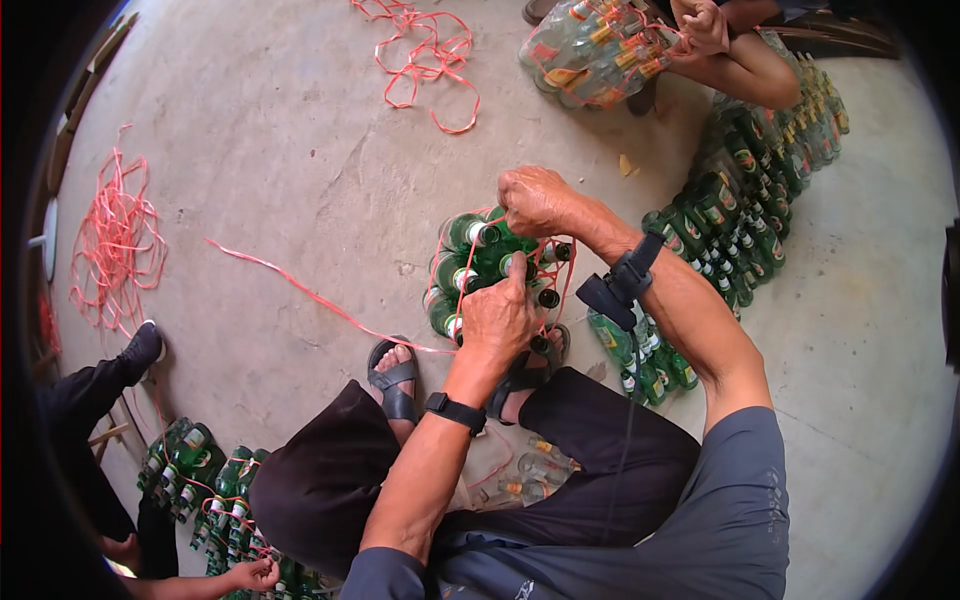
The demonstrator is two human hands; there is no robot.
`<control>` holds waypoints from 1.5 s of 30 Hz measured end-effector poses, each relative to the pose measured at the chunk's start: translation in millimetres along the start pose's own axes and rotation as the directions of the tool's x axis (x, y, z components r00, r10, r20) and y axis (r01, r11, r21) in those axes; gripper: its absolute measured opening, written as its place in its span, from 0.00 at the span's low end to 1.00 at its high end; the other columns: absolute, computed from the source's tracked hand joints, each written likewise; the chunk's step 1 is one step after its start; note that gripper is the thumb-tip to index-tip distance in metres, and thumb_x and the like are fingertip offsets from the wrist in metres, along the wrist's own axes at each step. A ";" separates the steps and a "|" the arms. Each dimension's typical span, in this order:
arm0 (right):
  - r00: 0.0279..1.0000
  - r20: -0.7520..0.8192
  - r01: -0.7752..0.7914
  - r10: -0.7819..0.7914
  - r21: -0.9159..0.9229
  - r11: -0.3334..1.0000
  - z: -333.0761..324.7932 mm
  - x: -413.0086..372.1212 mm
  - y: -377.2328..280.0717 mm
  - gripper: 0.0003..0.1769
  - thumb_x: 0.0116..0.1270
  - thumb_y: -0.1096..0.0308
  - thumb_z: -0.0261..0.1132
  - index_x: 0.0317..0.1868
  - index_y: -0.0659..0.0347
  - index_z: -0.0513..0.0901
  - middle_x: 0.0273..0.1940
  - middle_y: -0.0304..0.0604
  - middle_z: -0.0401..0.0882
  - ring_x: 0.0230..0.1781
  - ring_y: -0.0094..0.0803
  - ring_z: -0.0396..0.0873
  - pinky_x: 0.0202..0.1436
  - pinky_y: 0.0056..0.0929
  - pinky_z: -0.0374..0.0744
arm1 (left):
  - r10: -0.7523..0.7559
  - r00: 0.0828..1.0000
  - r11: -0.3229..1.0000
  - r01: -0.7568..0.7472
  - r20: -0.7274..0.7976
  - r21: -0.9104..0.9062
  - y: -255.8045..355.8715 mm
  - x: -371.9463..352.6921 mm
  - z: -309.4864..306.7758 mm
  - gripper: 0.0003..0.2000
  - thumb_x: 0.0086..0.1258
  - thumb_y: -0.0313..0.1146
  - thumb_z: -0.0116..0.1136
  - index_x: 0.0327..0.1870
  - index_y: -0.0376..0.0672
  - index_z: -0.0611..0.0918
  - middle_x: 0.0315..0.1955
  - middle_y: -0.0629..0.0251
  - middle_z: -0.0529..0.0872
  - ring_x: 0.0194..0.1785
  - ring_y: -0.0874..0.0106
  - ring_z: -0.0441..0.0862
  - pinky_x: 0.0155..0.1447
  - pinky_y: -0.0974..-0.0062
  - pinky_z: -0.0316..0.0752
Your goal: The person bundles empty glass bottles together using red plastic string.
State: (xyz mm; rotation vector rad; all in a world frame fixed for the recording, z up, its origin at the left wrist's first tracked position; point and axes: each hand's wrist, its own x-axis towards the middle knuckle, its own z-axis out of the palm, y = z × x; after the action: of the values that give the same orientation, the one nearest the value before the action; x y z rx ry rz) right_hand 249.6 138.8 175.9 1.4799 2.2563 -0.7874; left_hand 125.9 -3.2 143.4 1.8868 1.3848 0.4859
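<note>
In the head view, a bundle of green glass bottles (460,270) stands on the concrete floor between my feet, with pink plastic twine (330,303) around it. My left hand (500,312) lies on the near side of the bundle, its index finger extended over the bottle necks and its other fingers curled against the twine. At the far side of the bundle, my right hand (535,203) is closed in a fist on a strand of twine. One loose twine end trails left across the floor.
Tangled twine (120,240) lies at the left, more (425,65) at the top. Rows of bundled bottles (735,200) stand at the right. Another person's hands (700,28) hold a clear-bottle bundle (590,55). A co-worker's hand (255,574) is near green bottles (232,490) at lower left.
</note>
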 end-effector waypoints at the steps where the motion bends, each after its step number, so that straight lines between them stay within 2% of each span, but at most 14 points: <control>1: 0.998 0.002 0.059 -0.059 -0.037 0.998 -2.5 2.3 1.9 0.11 0.43 0.71 0.64 0.30 0.66 0.82 0.31 0.56 0.82 0.37 0.54 0.81 0.37 0.46 0.79 | 0.009 1.000 1.000 -0.009 -0.011 -0.001 -0.2 0.1 0.8 0.23 0.61 0.29 0.54 0.60 0.38 0.73 0.20 0.52 0.82 0.24 0.53 0.82 0.30 0.58 0.75; 5: 0.996 0.052 0.070 -0.066 -0.072 0.995 -12.2 8.0 17.9 0.06 0.44 0.69 0.61 0.22 0.61 0.82 0.23 0.52 0.79 0.29 0.54 0.78 0.31 0.46 0.75 | 0.018 1.000 1.000 -0.018 -0.004 -0.008 -2.6 0.8 1.5 0.23 0.62 0.29 0.54 0.61 0.38 0.73 0.21 0.51 0.83 0.25 0.54 0.82 0.30 0.58 0.75; 13: 0.967 -0.079 0.247 -0.242 0.064 0.967 4.5 32.2 45.2 0.10 0.49 0.61 0.67 0.27 0.59 0.85 0.25 0.50 0.80 0.29 0.51 0.78 0.33 0.43 0.74 | 0.024 1.000 0.999 -0.024 0.002 0.022 -1.3 -0.6 -0.9 0.24 0.61 0.28 0.55 0.61 0.39 0.73 0.23 0.53 0.84 0.24 0.55 0.82 0.30 0.59 0.75; 16: 0.959 -0.071 0.283 -0.274 0.177 0.943 18.6 43.0 51.7 0.11 0.50 0.63 0.67 0.26 0.63 0.83 0.21 0.51 0.77 0.24 0.43 0.76 0.30 0.40 0.72 | 0.021 1.000 1.000 -0.021 0.011 0.019 -1.0 -0.3 -0.3 0.24 0.62 0.28 0.55 0.61 0.37 0.73 0.22 0.52 0.83 0.24 0.55 0.82 0.30 0.59 0.75; 18: 0.979 -0.026 0.184 -0.202 0.538 0.823 31.3 47.5 51.4 0.11 0.50 0.64 0.66 0.26 0.66 0.83 0.18 0.47 0.75 0.20 0.34 0.73 0.28 0.37 0.72 | 0.010 0.999 0.999 -0.011 0.030 0.035 0.4 -0.1 -0.3 0.24 0.62 0.28 0.56 0.62 0.37 0.72 0.22 0.52 0.83 0.24 0.54 0.82 0.30 0.59 0.75; 25: 0.982 0.014 0.113 -0.190 0.761 0.638 63.1 52.4 58.9 0.14 0.50 0.63 0.67 0.25 0.69 0.82 0.15 0.39 0.71 0.18 0.25 0.67 0.24 0.33 0.68 | -0.073 0.968 0.990 0.042 0.238 0.132 24.9 8.1 -34.0 0.24 0.63 0.32 0.58 0.59 0.34 0.72 0.20 0.51 0.82 0.23 0.51 0.81 0.30 0.58 0.75; 27: 0.975 0.003 0.148 -0.222 0.736 0.661 70.6 58.6 64.0 0.12 0.53 0.64 0.66 0.27 0.68 0.83 0.15 0.36 0.71 0.18 0.23 0.66 0.24 0.31 0.68 | -0.045 0.972 0.981 -0.001 0.231 0.195 33.9 17.9 -46.6 0.21 0.62 0.33 0.61 0.56 0.37 0.75 0.22 0.54 0.83 0.25 0.54 0.81 0.30 0.60 0.75; 29: 0.969 -0.018 0.187 -0.248 0.709 0.679 72.2 60.3 64.9 0.12 0.55 0.65 0.65 0.28 0.68 0.85 0.15 0.34 0.71 0.18 0.21 0.64 0.23 0.30 0.67 | 0.165 0.986 0.968 -0.157 -0.022 0.197 36.6 32.5 -57.1 0.19 0.60 0.33 0.63 0.52 0.41 0.78 0.27 0.59 0.83 0.31 0.58 0.81 0.32 0.63 0.74; 31: 0.956 -0.068 0.252 -0.286 0.691 0.678 70.3 59.8 63.8 0.14 0.55 0.62 0.66 0.26 0.68 0.83 0.14 0.34 0.69 0.18 0.22 0.64 0.22 0.30 0.66 | 0.172 0.984 0.954 -0.155 -0.044 0.256 29.3 52.5 -57.8 0.18 0.58 0.31 0.63 0.51 0.45 0.80 0.31 0.61 0.83 0.37 0.61 0.79 0.35 0.64 0.74; 33: 0.948 -0.042 0.257 -0.315 0.685 0.682 71.6 68.8 68.8 0.17 0.54 0.59 0.67 0.26 0.68 0.82 0.14 0.33 0.67 0.18 0.22 0.63 0.22 0.31 0.65 | 0.329 0.937 0.871 -0.253 -0.118 0.421 10.8 70.6 -49.2 0.17 0.58 0.28 0.61 0.51 0.46 0.81 0.34 0.59 0.84 0.40 0.61 0.80 0.38 0.62 0.74; 37: 0.947 -0.051 0.251 -0.317 0.733 0.632 77.0 66.6 68.9 0.24 0.52 0.51 0.70 0.22 0.69 0.79 0.14 0.31 0.62 0.18 0.22 0.61 0.21 0.31 0.64 | 0.286 0.954 0.905 -0.240 -0.084 0.352 -13.8 86.9 -35.4 0.14 0.58 0.27 0.59 0.46 0.47 0.84 0.36 0.59 0.85 0.41 0.61 0.81 0.41 0.63 0.74; 40: 0.952 -0.029 0.211 -0.304 0.781 0.587 90.1 77.1 67.4 0.27 0.53 0.47 0.71 0.22 0.68 0.79 0.14 0.30 0.63 0.19 0.20 0.61 0.21 0.30 0.64 | 0.123 0.982 0.990 -0.113 -0.140 0.079 -20.4 88.1 -28.9 0.06 0.58 0.28 0.60 0.34 0.47 0.87 0.36 0.61 0.85 0.41 0.62 0.81 0.46 0.66 0.75; 43: 0.952 0.011 0.175 -0.307 0.802 0.570 87.0 80.0 59.7 0.22 0.53 0.53 0.71 0.22 0.67 0.80 0.15 0.31 0.64 0.20 0.21 0.63 0.21 0.30 0.64 | 0.307 0.926 0.930 -0.244 -0.219 0.275 -19.2 82.3 -30.2 0.05 0.57 0.28 0.63 0.34 0.46 0.86 0.32 0.63 0.84 0.39 0.62 0.79 0.45 0.66 0.72; 45: 0.961 0.034 0.169 -0.274 0.711 0.683 82.0 80.6 54.4 0.15 0.51 0.61 0.70 0.22 0.66 0.81 0.16 0.32 0.67 0.20 0.21 0.65 0.22 0.29 0.66 | 0.295 0.927 0.921 -0.210 -0.233 0.328 -2.9 67.7 -35.5 0.06 0.56 0.28 0.64 0.34 0.47 0.85 0.31 0.65 0.82 0.39 0.63 0.78 0.45 0.66 0.70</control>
State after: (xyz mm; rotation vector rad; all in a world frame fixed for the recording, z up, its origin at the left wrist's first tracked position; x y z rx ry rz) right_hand 264.4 164.7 52.2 1.3492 2.1427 -1.9443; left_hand 123.6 72.0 156.7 2.3361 1.4607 0.7297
